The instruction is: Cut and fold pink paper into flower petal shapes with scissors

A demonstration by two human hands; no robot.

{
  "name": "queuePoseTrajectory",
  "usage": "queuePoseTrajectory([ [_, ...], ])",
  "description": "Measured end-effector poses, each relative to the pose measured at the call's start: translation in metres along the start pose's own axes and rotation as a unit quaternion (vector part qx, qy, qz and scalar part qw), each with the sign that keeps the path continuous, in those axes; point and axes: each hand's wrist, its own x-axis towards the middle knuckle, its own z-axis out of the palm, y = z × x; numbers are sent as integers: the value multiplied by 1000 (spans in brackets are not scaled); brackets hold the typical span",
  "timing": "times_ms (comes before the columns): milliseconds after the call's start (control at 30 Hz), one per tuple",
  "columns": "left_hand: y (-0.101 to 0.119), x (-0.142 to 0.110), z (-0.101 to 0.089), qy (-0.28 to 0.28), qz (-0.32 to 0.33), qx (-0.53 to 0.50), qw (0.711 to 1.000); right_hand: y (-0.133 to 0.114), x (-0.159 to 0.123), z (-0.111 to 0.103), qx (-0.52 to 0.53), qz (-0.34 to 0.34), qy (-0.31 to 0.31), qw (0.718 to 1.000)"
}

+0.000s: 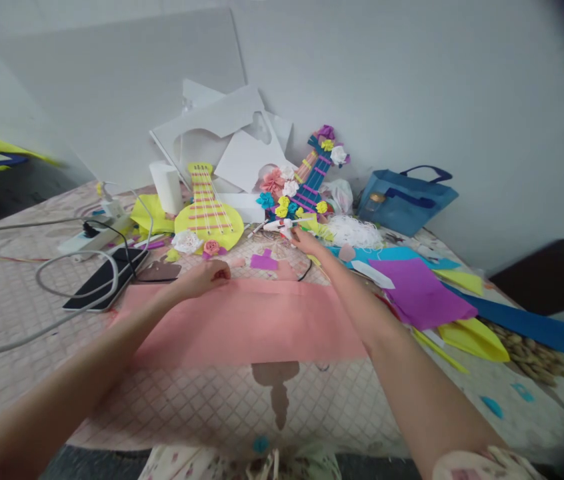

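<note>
A wide pink sheet of paper lies flat before me, a narrow strip along its far edge looking folded. At that edge is my left hand, its fingers curled in and closed at the paper. My right hand reaches over the sheet's right part and grips a white hot glue gun; its fingers are partly hidden. Just beyond the sheet lie a small purple paper piece and pink scraps. A yellow paper lute with white strings and paper flowers stands behind my left hand.
A blue guitar-like craft with paper flowers leans behind the glue gun. Left are a black tablet, looping cables and a power strip. Right are purple paper, a blue bag and brown peanut-like pieces. Cut white boards lean behind.
</note>
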Motion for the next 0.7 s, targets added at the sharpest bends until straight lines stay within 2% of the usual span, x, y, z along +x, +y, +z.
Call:
queuePoseTrajectory([
  [133,-8,12,1,16,-9,3,1000,3,4,-6,16,2,16,1000],
  [267,-17,17,2,27,-15,4,1000,0,-1,-14,35,-23,17,999],
  [433,-18,15,3,39,-26,13,999,-1,-12,-17,40,-36,-9,999],
  [700,-19,9,4,53,-33,32,998,-4,-20,-20,62,-21,14,998],
])
